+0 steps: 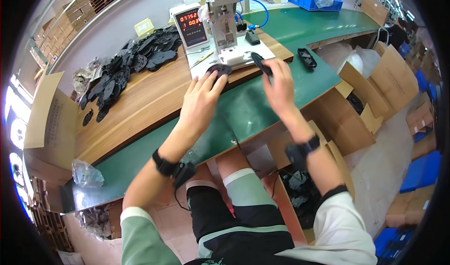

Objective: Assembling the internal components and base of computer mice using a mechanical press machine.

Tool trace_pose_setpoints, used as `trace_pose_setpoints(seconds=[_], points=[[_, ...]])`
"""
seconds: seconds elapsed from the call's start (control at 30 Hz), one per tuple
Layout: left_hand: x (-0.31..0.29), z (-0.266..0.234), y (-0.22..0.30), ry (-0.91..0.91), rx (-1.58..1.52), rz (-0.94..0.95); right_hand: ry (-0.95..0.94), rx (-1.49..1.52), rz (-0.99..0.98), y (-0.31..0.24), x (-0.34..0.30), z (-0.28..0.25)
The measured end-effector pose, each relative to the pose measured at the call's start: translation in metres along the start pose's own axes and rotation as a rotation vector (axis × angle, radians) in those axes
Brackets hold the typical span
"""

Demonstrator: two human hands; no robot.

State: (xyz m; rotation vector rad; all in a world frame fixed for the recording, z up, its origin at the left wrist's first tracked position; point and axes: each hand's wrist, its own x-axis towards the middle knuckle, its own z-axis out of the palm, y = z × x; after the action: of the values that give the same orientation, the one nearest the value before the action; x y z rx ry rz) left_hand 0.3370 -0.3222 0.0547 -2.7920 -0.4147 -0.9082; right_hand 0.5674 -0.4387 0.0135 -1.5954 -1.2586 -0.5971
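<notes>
In front of a bench press [222, 26], my left hand [200, 98] has its fingers over a flat black part [219, 69], gripping it by the near edge. My right hand [281, 87] pinches another thin black part [259, 62] between thumb and fingers, tilted up beside the press's white fixture [233, 56]. The underside of each part, and the thumb of my left hand, are hidden. Both parts look like the flat black pieces heaped [150, 49] on the wooden board [140, 105] to the left.
A display box [190, 25] with red digits stands left of the press. One black piece [307, 59] lies on the green table [255, 106] at right. Open cardboard boxes [344, 112] stand right, another [50, 119] left. A blue crate [309, 1] sits at the back.
</notes>
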Motion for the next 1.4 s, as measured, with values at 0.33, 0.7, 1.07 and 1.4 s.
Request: trace_pose_setpoints(seconds=[0.33,0.7,1.07,1.4], points=[[0.087,0.083,-0.005,-0.101,0.224,0.074,-0.197,-0.313,0.564,-0.014,-0.274,-0.192],[0.096,0.074,-0.007,-0.19,0.093,0.009,-0.542,-0.633,0.858,-0.004,-0.442,-0.246],[0.079,0.086,-0.014,0.004,0.137,0.062,-0.193,-0.064,0.171,-0.065,-0.11,-0.081],[0.079,0.067,-0.041,-0.035,-0.578,-0.123,-0.274,-0.373,-0.186,-0.018,0.039,0.076]])
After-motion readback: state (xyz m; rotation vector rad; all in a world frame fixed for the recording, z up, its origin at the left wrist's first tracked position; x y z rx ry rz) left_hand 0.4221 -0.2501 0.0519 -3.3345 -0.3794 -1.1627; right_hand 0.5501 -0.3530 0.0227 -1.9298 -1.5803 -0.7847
